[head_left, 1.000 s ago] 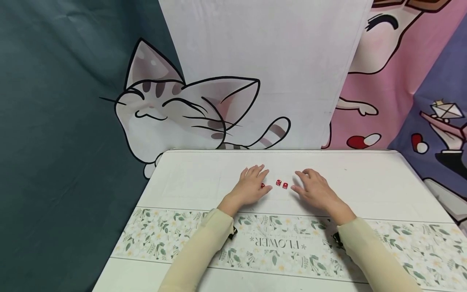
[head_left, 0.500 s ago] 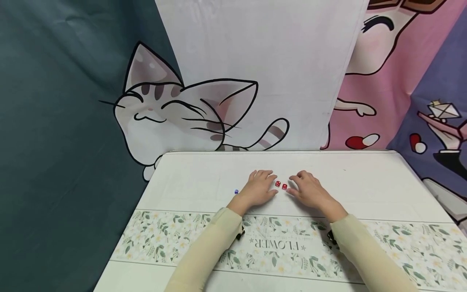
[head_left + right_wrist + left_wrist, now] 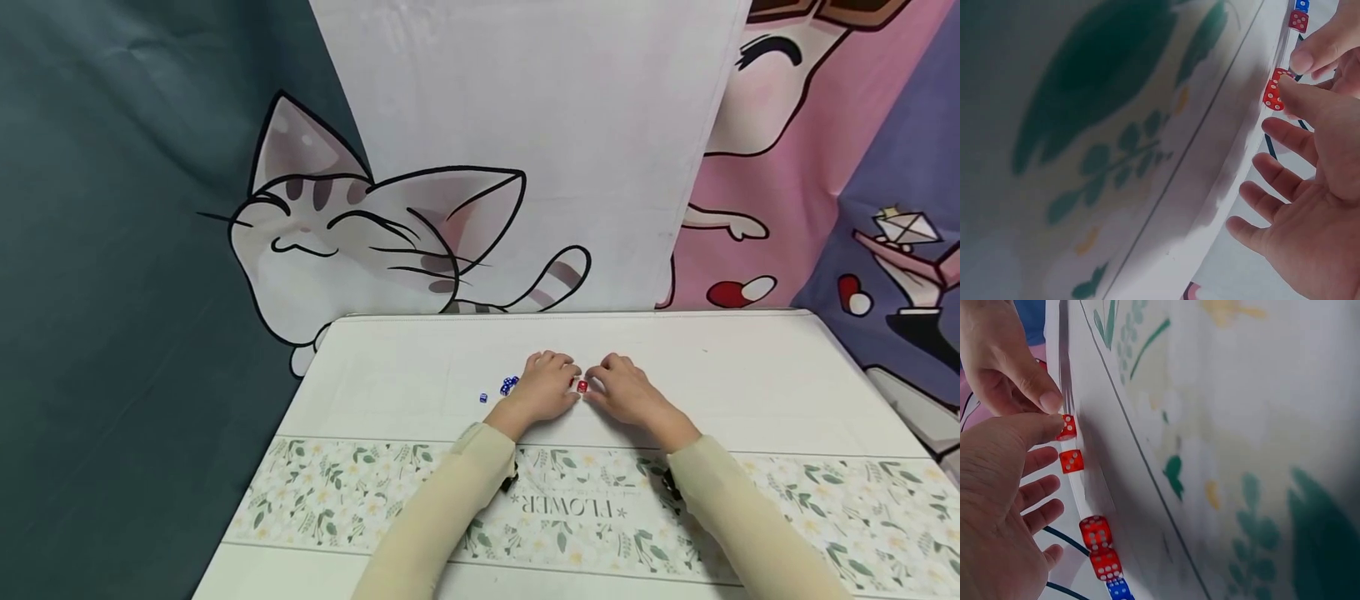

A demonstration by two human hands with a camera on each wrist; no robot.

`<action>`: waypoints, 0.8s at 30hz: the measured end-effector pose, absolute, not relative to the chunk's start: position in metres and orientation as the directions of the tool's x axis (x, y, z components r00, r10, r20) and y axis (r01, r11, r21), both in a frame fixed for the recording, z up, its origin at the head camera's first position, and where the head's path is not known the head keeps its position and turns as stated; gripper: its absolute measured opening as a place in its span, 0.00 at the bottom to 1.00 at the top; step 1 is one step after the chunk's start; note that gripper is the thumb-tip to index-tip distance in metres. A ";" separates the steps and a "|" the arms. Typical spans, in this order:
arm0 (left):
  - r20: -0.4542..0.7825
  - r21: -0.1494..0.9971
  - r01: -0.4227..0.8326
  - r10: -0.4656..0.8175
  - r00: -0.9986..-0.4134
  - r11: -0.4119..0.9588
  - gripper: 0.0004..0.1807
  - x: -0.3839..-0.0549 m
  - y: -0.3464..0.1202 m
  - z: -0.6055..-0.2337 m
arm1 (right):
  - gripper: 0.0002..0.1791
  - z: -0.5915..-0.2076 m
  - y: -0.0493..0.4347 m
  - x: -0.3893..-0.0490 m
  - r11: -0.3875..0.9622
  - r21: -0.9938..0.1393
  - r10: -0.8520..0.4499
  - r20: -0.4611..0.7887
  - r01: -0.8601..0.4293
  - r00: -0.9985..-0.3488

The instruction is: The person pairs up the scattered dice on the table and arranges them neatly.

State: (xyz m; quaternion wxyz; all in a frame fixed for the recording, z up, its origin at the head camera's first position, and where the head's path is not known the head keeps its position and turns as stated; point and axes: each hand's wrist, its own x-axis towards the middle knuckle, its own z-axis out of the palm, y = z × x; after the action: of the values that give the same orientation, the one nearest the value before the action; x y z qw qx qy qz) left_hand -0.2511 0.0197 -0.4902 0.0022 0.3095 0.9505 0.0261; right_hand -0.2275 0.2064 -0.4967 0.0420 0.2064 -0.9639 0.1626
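Both hands reach over the white table and come close together around red dice. A red die (image 3: 582,387) shows between the fingertips in the head view; another is mostly hidden by the left hand (image 3: 550,386). In the left wrist view the left thumb tip overlaps one red die (image 3: 1067,427), with a second red die (image 3: 1072,461) beside the spread fingers. The right hand (image 3: 626,392) has its fingers apart, and its thumb overlaps the red dice (image 3: 1272,99) in the right wrist view. Several blue dice (image 3: 508,385) lie left of the left hand.
A single blue die (image 3: 483,397) lies farther left. More red dice (image 3: 1095,533) line up with a blue die (image 3: 1119,589) by the left hand. A flowered band (image 3: 570,500) crosses the table under the forearms; a cartoon curtain (image 3: 615,125) hangs behind.
The left hand has moved right, leaving blue dice in sight behind it and covering part of the red ones. The right hand has come left, so the gap between the hands is narrower.
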 end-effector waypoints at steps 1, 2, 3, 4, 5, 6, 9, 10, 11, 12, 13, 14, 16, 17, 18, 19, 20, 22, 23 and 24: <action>0.018 0.048 0.588 0.587 -0.809 0.808 0.23 -0.252 0.021 -0.491 | 0.15 -0.497 0.206 -0.228 0.861 -0.297 -0.384 0.150 -0.412 -0.911; 0.023 0.042 0.586 0.585 -0.810 0.809 0.23 -0.252 0.023 -0.492 | 0.14 -0.496 0.205 -0.228 0.861 -0.295 -0.385 0.152 -0.414 -0.910; 0.028 0.032 0.585 0.585 -0.811 0.810 0.22 -0.253 0.024 -0.493 | 0.14 -0.496 0.204 -0.228 0.862 -0.292 -0.386 0.153 -0.415 -0.910; 0.031 0.024 0.583 0.582 -0.812 0.812 0.21 -0.253 0.026 -0.493 | 0.14 -0.496 0.203 -0.228 0.862 -0.290 -0.386 0.154 -0.415 -0.910; 0.035 0.017 0.582 0.581 -0.813 0.813 0.20 -0.253 0.027 -0.493 | 0.13 -0.496 0.203 -0.228 0.864 -0.287 -0.385 0.154 -0.414 -0.910; 0.036 0.009 0.582 0.581 -0.813 0.813 0.19 -0.253 0.028 -0.493 | 0.13 -0.495 0.202 -0.227 0.864 -0.285 -0.385 0.154 -0.414 -0.910; 0.043 -0.014 0.581 0.581 -0.813 0.814 0.18 -0.252 0.030 -0.494 | 0.12 -0.495 0.201 -0.227 0.868 -0.280 -0.380 0.157 -0.410 -0.911; 0.046 -0.019 0.580 0.581 -0.813 0.814 0.18 -0.252 0.031 -0.494 | 0.12 -0.495 0.201 -0.227 0.869 -0.278 -0.379 0.158 -0.410 -0.912; 0.048 -0.025 0.580 0.580 -0.813 0.814 0.17 -0.252 0.031 -0.494 | 0.11 -0.495 0.200 -0.227 0.870 -0.277 -0.377 0.160 -0.408 -0.912; 0.051 -0.028 0.578 0.579 -0.814 0.815 0.17 -0.252 0.032 -0.495 | 0.10 -0.495 0.200 -0.227 0.870 -0.277 -0.376 0.163 -0.408 -0.912; 0.054 -0.032 0.577 0.578 -0.814 0.816 0.17 -0.252 0.033 -0.495 | 0.10 -0.495 0.200 -0.227 0.870 -0.280 -0.374 0.165 -0.406 -0.913; 0.057 -0.037 0.576 0.577 -0.815 0.817 0.17 -0.252 0.033 -0.495 | 0.09 -0.496 0.199 -0.227 0.870 -0.281 -0.372 0.167 -0.406 -0.913; 0.061 -0.043 0.573 0.575 -0.816 0.818 0.16 -0.252 0.035 -0.495 | 0.08 -0.496 0.199 -0.228 0.870 -0.283 -0.368 0.169 -0.403 -0.914; 0.063 -0.046 0.574 0.576 -0.815 0.818 0.16 -0.252 0.035 -0.495 | 0.08 -0.497 0.199 -0.228 0.871 -0.286 -0.365 0.169 -0.400 -0.915; 0.065 -0.047 0.575 0.577 -0.814 0.817 0.16 -0.251 0.036 -0.495 | 0.07 -0.497 0.199 -0.228 0.871 -0.287 -0.363 0.168 -0.398 -0.916; 0.064 -0.049 0.576 0.578 -0.814 0.816 0.16 -0.251 0.037 -0.494 | 0.07 -0.497 0.199 -0.229 0.872 -0.289 -0.360 0.168 -0.395 -0.918; 0.066 -0.051 0.576 0.578 -0.813 0.816 0.15 -0.251 0.037 -0.494 | 0.07 -0.497 0.199 -0.229 0.873 -0.288 -0.359 0.168 -0.394 -0.918; 0.064 -0.051 0.576 0.578 -0.813 0.816 0.15 -0.251 0.038 -0.494 | 0.07 -0.497 0.199 -0.229 0.876 -0.292 -0.351 0.160 -0.384 -0.922; 0.063 -0.051 0.576 0.578 -0.813 0.816 0.15 -0.250 0.038 -0.495 | 0.07 -0.496 0.198 -0.228 0.877 -0.294 -0.349 0.155 -0.380 -0.924; 0.062 -0.051 0.576 0.578 -0.814 0.816 0.16 -0.250 0.038 -0.495 | 0.06 -0.496 0.198 -0.227 0.879 -0.294 -0.346 0.148 -0.375 -0.927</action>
State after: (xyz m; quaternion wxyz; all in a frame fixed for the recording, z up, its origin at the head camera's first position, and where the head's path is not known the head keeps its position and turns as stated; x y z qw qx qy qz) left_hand -0.2496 0.0383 -0.4952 -0.0375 0.3029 0.9522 -0.0149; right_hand -0.2274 0.1979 -0.4960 0.0458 0.1861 -0.9682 0.1606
